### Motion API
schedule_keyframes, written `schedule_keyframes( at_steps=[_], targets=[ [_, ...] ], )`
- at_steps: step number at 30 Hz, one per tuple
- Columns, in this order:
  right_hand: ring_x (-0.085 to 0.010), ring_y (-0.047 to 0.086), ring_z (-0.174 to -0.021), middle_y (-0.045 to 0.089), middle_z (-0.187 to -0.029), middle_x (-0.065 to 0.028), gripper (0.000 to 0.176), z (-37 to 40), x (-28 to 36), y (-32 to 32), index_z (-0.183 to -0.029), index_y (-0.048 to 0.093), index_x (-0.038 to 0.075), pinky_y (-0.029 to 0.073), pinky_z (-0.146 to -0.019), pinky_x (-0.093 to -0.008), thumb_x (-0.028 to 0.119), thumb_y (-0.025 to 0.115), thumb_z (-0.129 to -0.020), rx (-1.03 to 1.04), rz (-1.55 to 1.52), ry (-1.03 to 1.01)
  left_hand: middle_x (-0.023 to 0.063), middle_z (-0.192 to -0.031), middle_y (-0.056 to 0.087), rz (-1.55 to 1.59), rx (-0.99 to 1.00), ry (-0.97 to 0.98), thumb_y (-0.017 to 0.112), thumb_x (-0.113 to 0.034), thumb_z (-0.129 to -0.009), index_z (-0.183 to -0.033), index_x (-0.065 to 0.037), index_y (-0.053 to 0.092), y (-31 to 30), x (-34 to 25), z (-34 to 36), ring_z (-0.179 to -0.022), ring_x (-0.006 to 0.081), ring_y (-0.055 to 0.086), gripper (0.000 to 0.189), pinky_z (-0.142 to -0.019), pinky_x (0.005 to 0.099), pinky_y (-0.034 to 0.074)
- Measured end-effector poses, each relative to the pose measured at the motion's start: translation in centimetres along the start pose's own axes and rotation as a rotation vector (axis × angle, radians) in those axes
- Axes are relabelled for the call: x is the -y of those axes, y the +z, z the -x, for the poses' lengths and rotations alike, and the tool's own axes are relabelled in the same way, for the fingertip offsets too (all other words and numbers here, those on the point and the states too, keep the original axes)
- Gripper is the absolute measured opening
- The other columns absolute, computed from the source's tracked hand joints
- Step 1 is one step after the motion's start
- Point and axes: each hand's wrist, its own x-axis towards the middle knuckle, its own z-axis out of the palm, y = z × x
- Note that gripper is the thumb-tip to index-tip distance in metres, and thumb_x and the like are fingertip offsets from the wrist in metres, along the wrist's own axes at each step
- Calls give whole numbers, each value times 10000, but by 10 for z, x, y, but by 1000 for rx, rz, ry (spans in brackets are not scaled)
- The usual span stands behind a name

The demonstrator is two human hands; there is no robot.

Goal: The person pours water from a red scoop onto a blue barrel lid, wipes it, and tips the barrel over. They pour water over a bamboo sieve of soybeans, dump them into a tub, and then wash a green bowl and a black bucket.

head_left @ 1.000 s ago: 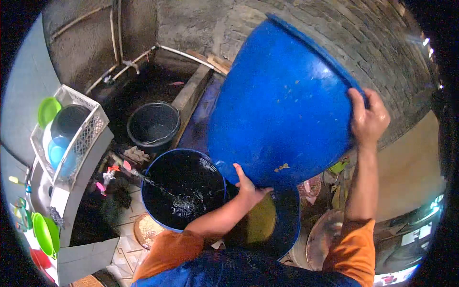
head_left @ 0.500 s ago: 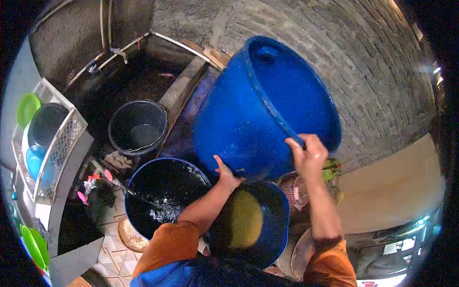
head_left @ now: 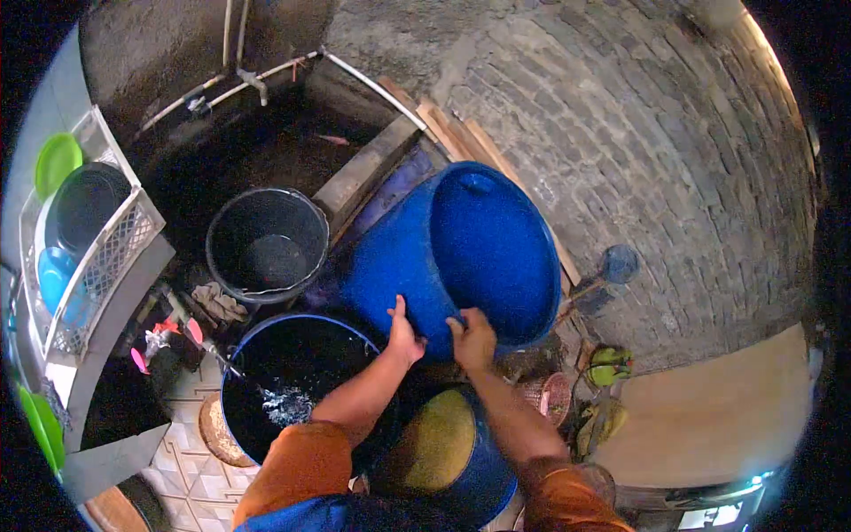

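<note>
A large blue plastic barrel (head_left: 390, 257) is tilted, its open mouth facing right and towards me. My right hand (head_left: 475, 339) grips the near rim, fingers curled over it. Against the barrel's lower side rests my left hand (head_left: 406, 337), fingers stretched out and thumb raised. Just below the left arm, water splashes into a dark tub with a blue rim (head_left: 232, 390). Under my right forearm stands another blue tub (head_left: 496, 474) with yellowish contents or base, partly hidden by my arms.
A black bucket (head_left: 266, 235) stands at a dark basin's edge (head_left: 368, 168). White pipes (head_left: 372, 89) run along the wall. A white dish basket (head_left: 106, 257) is at left. Wooden planks (head_left: 456, 133), a pink basket (head_left: 557, 395) and green sandals (head_left: 610, 365) lie to the right.
The barrel has moved lower and closer to the tubs. My right hand has come down and left with its rim, nearer my left hand. The view has shifted slightly.
</note>
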Motion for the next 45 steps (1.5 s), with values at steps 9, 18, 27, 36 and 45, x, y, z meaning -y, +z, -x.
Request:
schedule_keyframes(
  at_steps=[9,18,27,36,45],
  targets=[
    [-364,599,-837,605,-906,-156,229,34,42,71,-1004,590,59,491,-695,-456,247,630,-879,147,26,-85,93,-1443,397,47,43,242,457,-550,-944,-1460,-98,293,-22,-12,60,-1304,248,377,706,-1092,384,274],
    [-374,602,-917,601,-995,-159,325,28,36,65,-1075,549,42,503,-739,-456,278,637,-869,175,57,-122,174,-1535,221,-559,38,488,505,-340,-982,-1512,-45,154,-27,0,142,-1416,257,210,701,-1145,349,170],
    [-444,284,-1327,318,-1429,-257,781,78,53,40,-1402,337,15,185,-1089,-600,304,721,-787,147,10,-157,229,-1452,344,-870,43,750,590,-263,-934,-1423,-37,370,-74,20,237,-1373,320,323,582,-1120,374,258],
    [-463,306,-1295,345,-1399,-266,708,329,39,-14,-1349,433,56,231,-1084,-559,268,743,-749,283,-235,-49,233,-1409,412,-1138,-220,1009,648,-205,-883,-1364,-39,460,-139,65,376,-1313,328,415,542,-1084,377,322],
    [-407,386,-1239,402,-1339,-244,586,416,35,-38,-1263,496,71,321,-1052,-479,224,748,-757,352,-279,87,194,-1343,495,-1152,-447,806,650,-302,-879,-1354,-29,457,-273,119,487,-1114,316,567,581,-963,388,460]
  ],
)
